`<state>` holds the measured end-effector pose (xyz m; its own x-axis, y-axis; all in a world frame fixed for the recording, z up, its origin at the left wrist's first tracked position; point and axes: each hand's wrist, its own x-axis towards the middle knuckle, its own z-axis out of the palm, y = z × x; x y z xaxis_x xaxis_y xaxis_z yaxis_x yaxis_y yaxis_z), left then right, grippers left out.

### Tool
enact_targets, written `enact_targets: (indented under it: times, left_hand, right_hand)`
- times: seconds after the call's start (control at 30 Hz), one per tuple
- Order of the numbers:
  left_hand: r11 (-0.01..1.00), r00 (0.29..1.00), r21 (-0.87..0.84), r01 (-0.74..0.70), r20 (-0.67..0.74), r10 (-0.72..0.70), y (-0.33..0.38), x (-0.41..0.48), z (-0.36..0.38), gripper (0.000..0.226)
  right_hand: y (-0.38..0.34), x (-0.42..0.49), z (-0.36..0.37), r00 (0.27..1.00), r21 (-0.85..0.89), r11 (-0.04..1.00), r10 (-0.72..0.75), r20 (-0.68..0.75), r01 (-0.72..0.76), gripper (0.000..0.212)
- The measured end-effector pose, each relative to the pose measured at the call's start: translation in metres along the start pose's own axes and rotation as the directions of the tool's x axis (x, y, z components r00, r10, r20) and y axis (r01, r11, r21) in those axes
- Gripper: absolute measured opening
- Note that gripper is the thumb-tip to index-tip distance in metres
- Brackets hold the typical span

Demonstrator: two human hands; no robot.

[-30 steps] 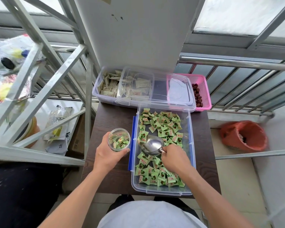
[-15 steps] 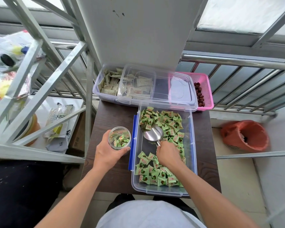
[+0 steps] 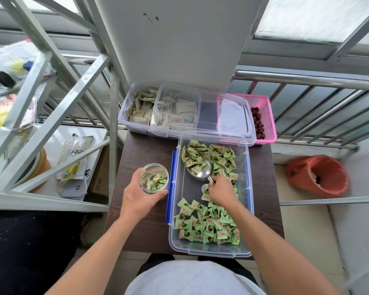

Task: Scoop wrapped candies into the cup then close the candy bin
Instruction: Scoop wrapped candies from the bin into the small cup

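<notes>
Dark table (image 3: pixel 145 150) beside railing (image 3: pixel 307 78). Your left hand (image 3: pixel 141 199) gripped the part-filled cup (image 3: pixel 154 177), just left of the open bin (image 3: pixel 250 188). Your right hand (image 3: pixel 221 190) clasped the scoop (image 3: pixel 202 175) handle inside; bowl pointed far-left into the far candies (image 3: pixel 221 154). Cup lay left of scoop.

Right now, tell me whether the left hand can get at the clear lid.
Probably not yet: the left hand grips the cup. Otherwise the way looks free; the clear lid lies uncovered across the far bin and pink basket.
</notes>
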<state>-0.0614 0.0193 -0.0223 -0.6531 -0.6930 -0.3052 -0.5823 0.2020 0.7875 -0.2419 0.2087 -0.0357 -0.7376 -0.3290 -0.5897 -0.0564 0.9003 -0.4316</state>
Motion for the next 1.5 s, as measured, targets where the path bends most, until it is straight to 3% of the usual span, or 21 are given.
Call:
enact_targets:
  times: [0.2, 0.4, 0.77, 1.03, 1.3, 1.5]
  left_hand:
    - [1.0, 1.0, 0.013, -0.003, -0.011, 0.003, -0.002, -0.001, 0.001, 0.091]
    - [1.0, 1.0, 0.018, -0.017, -0.024, 0.018, -0.001, -0.005, 0.001, 0.089]
    - [0.999, 0.998, 0.011, -0.045, -0.031, 0.046, 0.001, -0.014, 0.0, 0.085]
    - [0.999, 0.998, 0.013, -0.048, -0.036, 0.049, 0.002, -0.019, -0.002, 0.088]
    - [0.999, 0.999, 0.004, -0.039, -0.027, 0.039, 0.003, -0.022, -0.004, 0.088]
    - [0.999, 0.999, 0.001, -0.053, -0.003, 0.053, 0.006, -0.023, -0.006, 0.084]
  right_hand:
    - [0.022, -0.012, 0.003, 1.0, 0.05, 0.999, 0.006, -0.017, -0.005, 0.014]
    - [0.035, -0.025, -0.005, 0.998, 0.076, 0.997, -0.024, -0.056, 0.028, 0.027]
    - [0.045, -0.041, -0.017, 0.996, 0.059, 0.997, -0.042, -0.076, 0.046, 0.014]
    - [0.046, -0.055, -0.019, 0.993, 0.059, 0.996, -0.068, -0.095, 0.074, 0.017]
    - [0.018, -0.092, -0.062, 0.964, 0.051, 0.964, -0.259, -0.067, 0.263, 0.012]
    - [-0.024, -0.113, -0.096, 0.912, -0.138, 0.903, -0.393, 0.117, 0.407, 0.023]
